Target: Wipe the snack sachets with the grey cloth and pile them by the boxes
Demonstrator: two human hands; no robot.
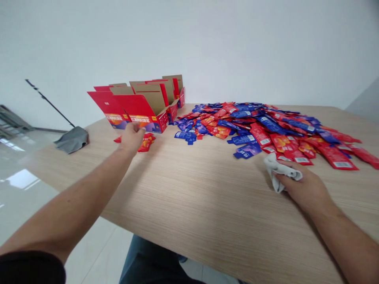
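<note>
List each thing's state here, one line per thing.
Left hand: lowered, reaching down at the nearby sachets.
Red sachets: small loose group on the table.
Right hand: clasping the cloth.
White cloth: crumpled, on the table.
Red cartons: open, flaps up.
Sachet heap: red and blue, spread loose.

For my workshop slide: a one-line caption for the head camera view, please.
Left hand near red packets, right hand gripping a cloth beside a red-and-blue packet heap, open red cartons behind.

Two hands (132, 138) (303, 189), one cloth (280, 169) (sachets (251, 130) past counting).
</note>
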